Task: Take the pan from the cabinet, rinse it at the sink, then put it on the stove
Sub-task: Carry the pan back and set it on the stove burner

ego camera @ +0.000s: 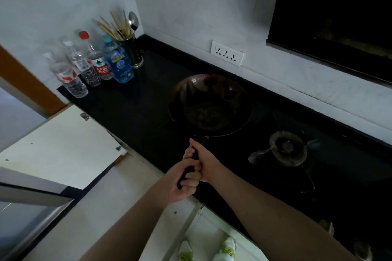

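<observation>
A dark round pan (210, 106) hangs over the black counter (131, 104), just left of the gas burner (286, 147) of the stove. Its black handle runs down toward me. My left hand (182, 182) grips the lower end of the handle. My right hand (203, 161) wraps the handle just above it, nearer the pan. Both fists are closed tight. The pan's inside looks dark and worn. No sink is in view.
Several plastic bottles (91, 65) and a utensil holder (131, 51) with chopsticks and a ladle stand at the counter's back left. A cabinet door (63, 144) hangs open at lower left. A wall socket (227, 53) and a dark range hood (335, 17) lie behind.
</observation>
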Tool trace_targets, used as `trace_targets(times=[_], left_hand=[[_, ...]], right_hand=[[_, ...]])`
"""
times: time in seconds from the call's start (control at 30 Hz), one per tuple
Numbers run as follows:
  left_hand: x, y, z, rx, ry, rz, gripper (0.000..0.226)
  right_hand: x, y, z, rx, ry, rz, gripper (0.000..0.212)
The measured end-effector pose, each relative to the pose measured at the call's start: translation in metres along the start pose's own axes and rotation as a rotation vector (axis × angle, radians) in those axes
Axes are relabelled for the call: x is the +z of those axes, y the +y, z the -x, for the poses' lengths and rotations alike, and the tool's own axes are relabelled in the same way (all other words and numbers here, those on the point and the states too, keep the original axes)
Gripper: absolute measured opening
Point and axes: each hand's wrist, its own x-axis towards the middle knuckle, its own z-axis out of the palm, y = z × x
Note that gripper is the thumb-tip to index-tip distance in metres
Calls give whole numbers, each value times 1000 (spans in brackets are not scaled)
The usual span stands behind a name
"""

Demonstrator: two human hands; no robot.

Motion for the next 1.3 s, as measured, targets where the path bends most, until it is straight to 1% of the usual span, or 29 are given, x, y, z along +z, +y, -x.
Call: trace_targets(times=[0.17, 0.27, 0.37, 0.47, 0.53, 0.6, 0.7, 0.77, 0.83, 0.9, 1.0, 1.1, 1.2, 1.3], left_hand=[[-22, 5, 9, -41, 25, -110, 21], [-27, 10, 19, -37, 98, -157, 18], [-23, 18, 28, -29, 186, -265, 16], [-20, 26, 34, 5, 316, -450, 23], [-20, 30, 38, 69, 393, -584, 34], [-21, 32, 43, 177, 502, -728, 36], [-28, 37, 51, 343, 720, -1018, 29], [-36, 40, 54, 411, 832, -1250, 26], [-46, 41, 54, 474, 908, -1422, 28], [-53, 40, 54, 523, 919, -1542, 32], [-59, 34, 55, 574, 893, -1604, 37], [-60, 29, 55, 596, 965, -1615, 44], [-53, 21, 61, 658, 1028, -1589, 48], [-48, 6, 72, 823, 1081, -1690, 49]], right_hand=[[4, 15, -12, -53, 88, 85, 25], [7, 21, -15, -73, 101, 148, 19], [8, 21, -16, -90, 80, 201, 22], [6, 19, -18, -101, 67, 309, 28], [4, 19, -17, -107, 99, 392, 35], [3, 17, -12, -112, 123, 497, 34], [1, 13, -1, -151, 141, 628, 30], [-4, 9, 2, -173, 145, 643, 36], [-11, 6, 5, -196, 178, 692, 41], [-17, 3, 12, -220, 231, 767, 40], [-24, 2, 27, -242, 265, 865, 35], [-37, 6, 36, -263, 307, 935, 33], [-51, 13, 45, -355, 348, 1031, 31], [-62, 19, 61, -399, 385, 1121, 29]])
